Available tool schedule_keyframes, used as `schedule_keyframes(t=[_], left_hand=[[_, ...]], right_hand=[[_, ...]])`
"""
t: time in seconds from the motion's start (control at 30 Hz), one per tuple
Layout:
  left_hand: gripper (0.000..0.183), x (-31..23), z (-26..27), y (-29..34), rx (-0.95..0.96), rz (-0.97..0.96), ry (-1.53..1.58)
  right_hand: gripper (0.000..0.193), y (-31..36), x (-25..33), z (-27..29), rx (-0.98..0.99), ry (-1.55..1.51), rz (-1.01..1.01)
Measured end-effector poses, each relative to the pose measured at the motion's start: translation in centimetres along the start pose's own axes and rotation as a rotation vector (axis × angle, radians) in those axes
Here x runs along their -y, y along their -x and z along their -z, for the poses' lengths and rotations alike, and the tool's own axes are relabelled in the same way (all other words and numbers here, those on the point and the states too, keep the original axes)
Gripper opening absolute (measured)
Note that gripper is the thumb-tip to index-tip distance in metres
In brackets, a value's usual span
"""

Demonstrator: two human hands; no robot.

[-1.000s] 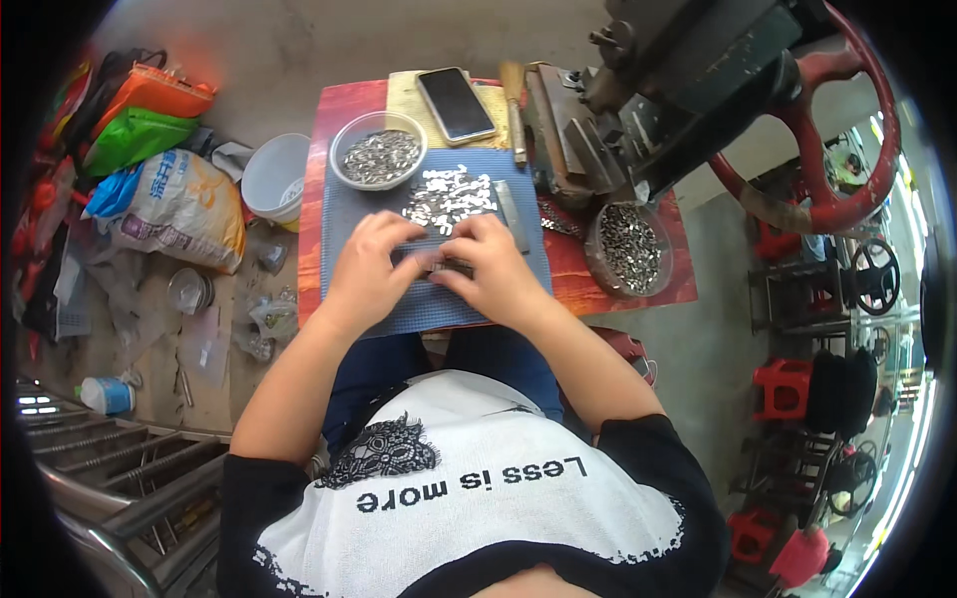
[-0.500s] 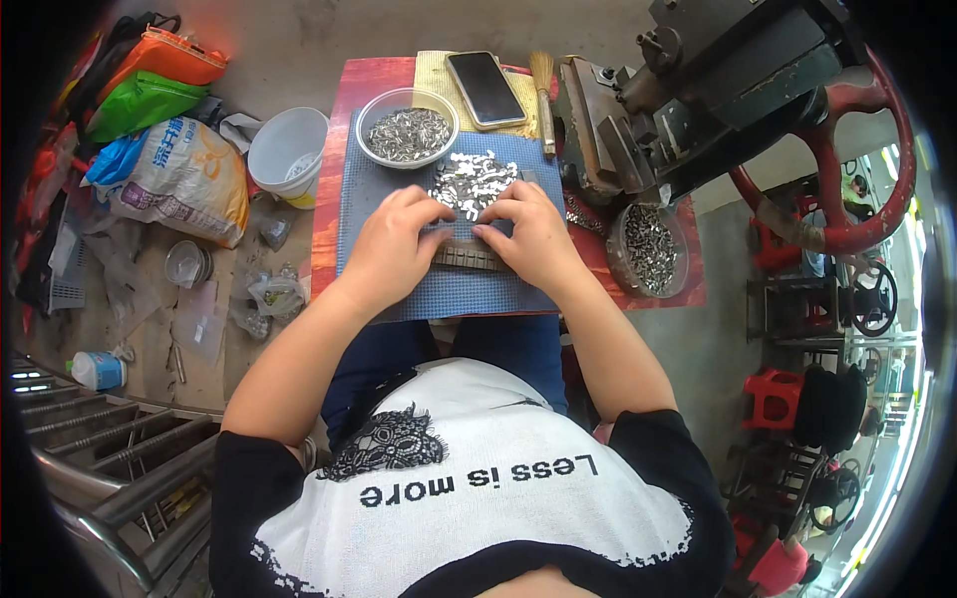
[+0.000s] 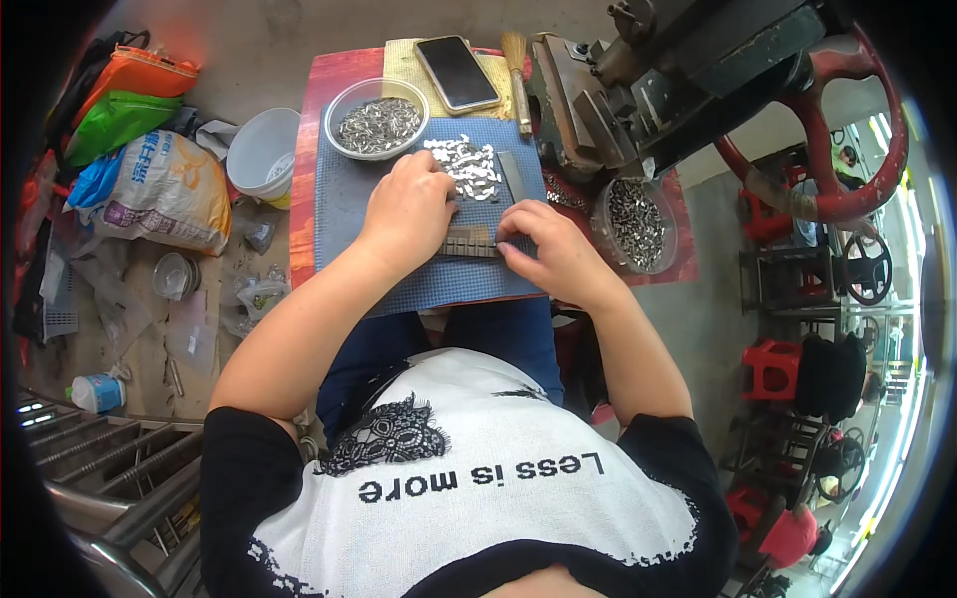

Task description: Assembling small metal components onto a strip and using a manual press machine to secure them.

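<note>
On the blue ribbed mat point(image 3: 349, 214) lies a dark slotted metal bar point(image 3: 467, 245). Just beyond it spreads a pile of small shiny metal pieces point(image 3: 467, 166). My left hand point(image 3: 407, 206) is closed, its fingers curled down at the left edge of the pile; whatever its fingertips hold is hidden. At the bar's right end, my right hand point(image 3: 546, 246) has its thumb and forefinger closed on that end. A flat grey metal strip point(image 3: 510, 176) rests to the right of the pile.
A clear tub of metal pins point(image 3: 377, 120) stands behind my left hand, another tub of metal parts point(image 3: 638, 227) at the right. Farther back are a phone point(image 3: 457, 74) and a brush point(image 3: 518, 85). A heavy machine with a red handwheel point(image 3: 847, 125) looms at the right.
My left hand has moved away from me toward the pile. My right hand has shifted rightward and nearer, from the pile's edge to the bar's right end. The whole view has shifted slightly.
</note>
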State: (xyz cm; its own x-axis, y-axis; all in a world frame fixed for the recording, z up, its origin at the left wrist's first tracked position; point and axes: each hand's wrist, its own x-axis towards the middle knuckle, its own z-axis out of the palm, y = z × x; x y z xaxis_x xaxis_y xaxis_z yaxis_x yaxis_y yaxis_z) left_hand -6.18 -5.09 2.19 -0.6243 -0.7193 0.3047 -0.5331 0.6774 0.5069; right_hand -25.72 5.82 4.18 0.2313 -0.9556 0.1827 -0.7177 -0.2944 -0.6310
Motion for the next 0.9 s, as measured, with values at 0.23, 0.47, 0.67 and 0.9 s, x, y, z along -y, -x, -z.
schedule_keyframes(t=[0.23,0.47,0.67,0.9], left_hand=[[0.009,0.4,-0.9,0.4,-0.04,-0.02,-0.022],[0.013,1.9,2.8,2.1,0.085,0.041,0.298],[0.014,2.6,4.3,3.0,0.27,0.099,0.426],[0.013,2.6,5.0,3.6,0.338,0.073,0.331]], right_hand=[[0.011,-0.1,0.8,-0.3,-0.022,0.078,0.017],[0.013,-2.4,-0.6,-1.0,-0.242,0.122,-0.082],[0.012,-4.5,-2.5,-2.0,-0.19,0.228,-0.055],[0.01,-3.2,-0.3,-1.3,-0.213,-0.008,-0.139]])
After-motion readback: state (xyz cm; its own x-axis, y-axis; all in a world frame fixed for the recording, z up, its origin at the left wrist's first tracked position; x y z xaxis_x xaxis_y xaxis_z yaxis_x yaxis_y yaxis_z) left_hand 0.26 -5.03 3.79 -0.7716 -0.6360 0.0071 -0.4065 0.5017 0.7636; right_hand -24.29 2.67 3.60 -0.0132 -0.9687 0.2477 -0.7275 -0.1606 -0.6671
